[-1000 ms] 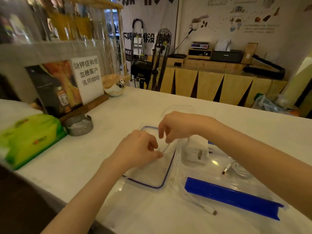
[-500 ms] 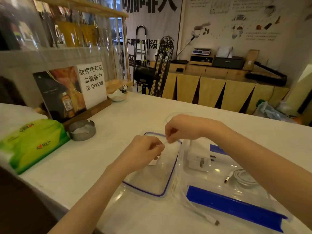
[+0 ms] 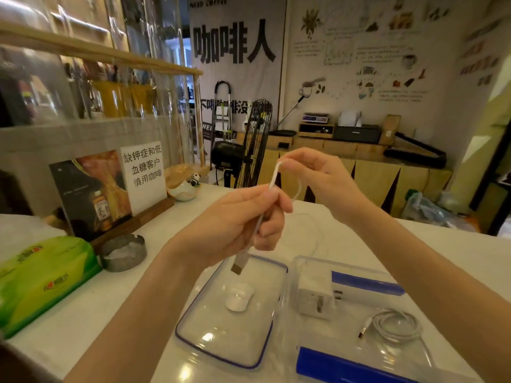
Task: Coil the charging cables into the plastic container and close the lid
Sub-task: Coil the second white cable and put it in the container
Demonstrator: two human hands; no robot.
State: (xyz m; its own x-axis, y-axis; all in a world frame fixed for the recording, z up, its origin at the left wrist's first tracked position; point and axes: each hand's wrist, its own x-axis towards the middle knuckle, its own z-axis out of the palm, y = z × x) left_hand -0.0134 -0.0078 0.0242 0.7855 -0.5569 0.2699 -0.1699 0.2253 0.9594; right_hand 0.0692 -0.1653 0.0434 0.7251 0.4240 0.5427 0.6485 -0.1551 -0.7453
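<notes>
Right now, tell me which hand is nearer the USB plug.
Left. The left hand grips the cable just above the USB plug; the right hand pinches the loop higher up.

The white surface (image 3: pixel 442 252) carries a clear lid (image 3: pixel 232 335) at 6 o'clock, the open container (image 3: pixel 298 265) at 4 o'clock, a metal ashtray (image 3: pixel 123 252) and green tissue pack (image 3: pixel 41 275) at 9 o'clock, a sign stand (image 3: pixel 143 214) at 10 o'clock.

Bare forearms (image 3: pixel 154 294), no sleeves
</notes>
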